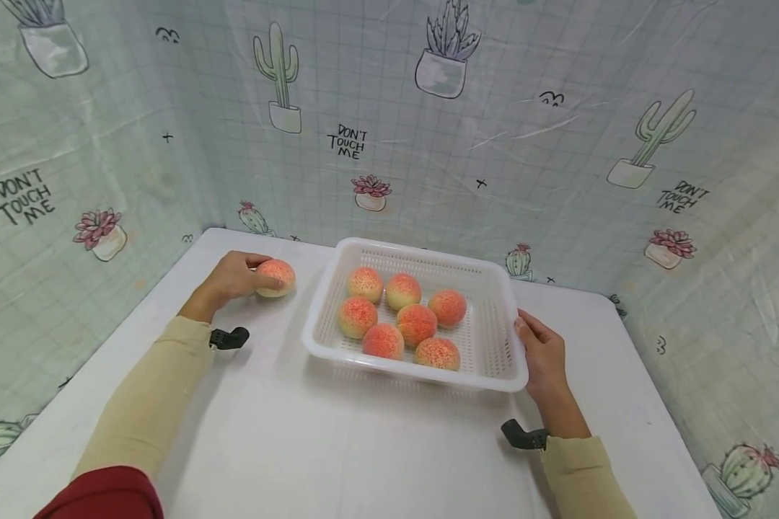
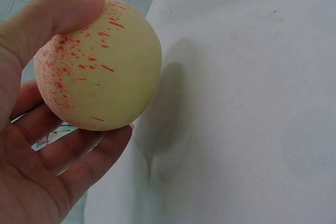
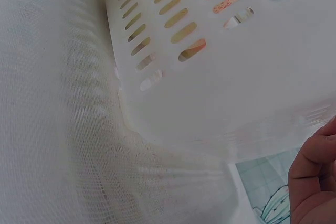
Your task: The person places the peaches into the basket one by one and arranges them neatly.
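Note:
My left hand (image 1: pixel 230 280) holds a peach (image 1: pixel 280 269) to the left of the basket, thumb on one side and fingers round the other. In the left wrist view this peach (image 2: pixel 118 69) is pale yellow with red specks, and its shadow falls on the white cloth beside it. A white plastic basket (image 1: pixel 422 251) with slotted walls contains several red-orange and yellow peaches (image 1: pixel 417 324). At its right end, my right hand (image 1: pixel 547 355) grips the rim, thumb on top and the other fingers partly hidden. The right wrist view shows the slotted basket wall (image 3: pixel 184 90) close up.
The white table (image 1: pixel 363 447) spreads in front of the basket. Behind it and at both sides hangs a curtain (image 1: pixel 415 130) printed with cacti and lettering. A black wrist camera mount (image 1: pixel 230 338) sticks out from the left wrist, another mount (image 1: pixel 522 436) from the right.

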`<state>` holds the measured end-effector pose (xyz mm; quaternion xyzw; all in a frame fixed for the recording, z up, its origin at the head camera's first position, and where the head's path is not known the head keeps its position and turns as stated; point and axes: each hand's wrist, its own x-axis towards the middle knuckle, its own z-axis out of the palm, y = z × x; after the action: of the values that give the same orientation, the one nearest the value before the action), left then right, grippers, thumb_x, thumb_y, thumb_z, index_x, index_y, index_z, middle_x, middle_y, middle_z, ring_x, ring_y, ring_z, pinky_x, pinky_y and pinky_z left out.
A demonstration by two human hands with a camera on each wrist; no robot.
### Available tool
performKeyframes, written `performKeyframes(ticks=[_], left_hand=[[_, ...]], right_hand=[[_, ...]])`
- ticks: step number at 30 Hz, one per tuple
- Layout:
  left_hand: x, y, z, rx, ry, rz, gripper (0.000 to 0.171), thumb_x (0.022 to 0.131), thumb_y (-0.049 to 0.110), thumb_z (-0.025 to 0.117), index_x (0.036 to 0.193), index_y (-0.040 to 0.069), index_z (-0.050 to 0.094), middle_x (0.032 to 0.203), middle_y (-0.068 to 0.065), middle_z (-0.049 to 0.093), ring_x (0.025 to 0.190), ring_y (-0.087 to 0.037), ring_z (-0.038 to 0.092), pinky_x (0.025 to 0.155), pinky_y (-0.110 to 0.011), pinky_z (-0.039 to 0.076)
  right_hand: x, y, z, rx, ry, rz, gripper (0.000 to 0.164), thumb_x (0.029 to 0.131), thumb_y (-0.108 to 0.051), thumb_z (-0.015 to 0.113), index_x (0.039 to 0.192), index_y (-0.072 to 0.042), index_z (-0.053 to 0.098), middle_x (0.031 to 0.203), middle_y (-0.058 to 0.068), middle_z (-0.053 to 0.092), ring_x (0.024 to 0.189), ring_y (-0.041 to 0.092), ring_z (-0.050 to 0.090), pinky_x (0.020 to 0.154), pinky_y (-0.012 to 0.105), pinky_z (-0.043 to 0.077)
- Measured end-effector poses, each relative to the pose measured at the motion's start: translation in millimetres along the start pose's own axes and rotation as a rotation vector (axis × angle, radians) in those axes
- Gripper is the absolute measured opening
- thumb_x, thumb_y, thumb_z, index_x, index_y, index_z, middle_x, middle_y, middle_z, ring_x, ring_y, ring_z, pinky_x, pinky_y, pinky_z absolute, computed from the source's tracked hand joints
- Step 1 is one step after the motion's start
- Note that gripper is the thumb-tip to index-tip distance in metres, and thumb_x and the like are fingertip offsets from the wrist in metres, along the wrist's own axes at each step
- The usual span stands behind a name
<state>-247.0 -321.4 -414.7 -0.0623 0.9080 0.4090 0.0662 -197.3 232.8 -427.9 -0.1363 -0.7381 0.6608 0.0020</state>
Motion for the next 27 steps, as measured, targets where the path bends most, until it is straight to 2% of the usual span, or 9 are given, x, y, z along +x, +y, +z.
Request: performKeyframes(ticks=[5,11,20,24,27], left_hand=[[-3.8,5.1,-6.3,0.009,0.017,0.012,0.080,0.084,0.043,0.085,0.149,0.006,0.056,0.157,-0.024,0.049,0.141,-0.041,0.046,0.116,-0.061,0.043],[-7.9,10.3,-11.9,0.017,0.035,0.028,0.079,0.084,0.043,0.085,0.148,0.005,0.057,0.153,-0.024,0.052,0.138,-0.041,0.048,0.114,-0.062,0.043],[-13.7,25.2,-23.2,-0.011,0.027,0.083,0.076,0.084,0.041,0.087,0.146,0.008,0.060,0.151,-0.019,0.057,0.133,-0.035,0.053,0.106,-0.050,0.049],[-17.8,31.0,-27.1,-0.005,0.023,0.082,0.078,0.084,0.040,0.087,0.148,0.006,0.057,0.152,-0.022,0.055,0.134,-0.036,0.052,0.107,-0.052,0.049],[-21.1,35.9,-28.9,0.013,0.030,0.092,0.080,0.084,0.039,0.087,0.149,0.004,0.056,0.151,-0.023,0.055,0.133,-0.037,0.054,0.107,-0.053,0.050]], right_hand=[[0,0,0,0.008,0.009,-0.001,0.052,0.107,-0.042,0.058,0.154,-0.020,0.053,0.155,0.005,0.053,0.107,0.001,0.065,0.086,0.016,0.060],[-1,0,-1,0.014,0.004,-0.008,0.052,0.107,-0.042,0.058,0.153,-0.019,0.053,0.151,0.004,0.055,0.106,0.001,0.066,0.087,0.020,0.062],[-1,-2,-2,0.015,0.006,-0.005,0.052,0.106,-0.042,0.058,0.153,-0.020,0.053,0.151,0.002,0.055,0.110,0.003,0.065,0.088,0.018,0.061],[-3,-2,-3,0.005,0.000,0.011,0.054,0.105,-0.045,0.058,0.154,-0.022,0.052,0.155,0.003,0.053,0.113,0.004,0.064,0.092,0.022,0.060],[-3,-1,-4,-0.006,-0.003,0.007,0.054,0.106,-0.045,0.058,0.155,-0.022,0.051,0.154,0.004,0.053,0.110,0.002,0.064,0.089,0.018,0.060]])
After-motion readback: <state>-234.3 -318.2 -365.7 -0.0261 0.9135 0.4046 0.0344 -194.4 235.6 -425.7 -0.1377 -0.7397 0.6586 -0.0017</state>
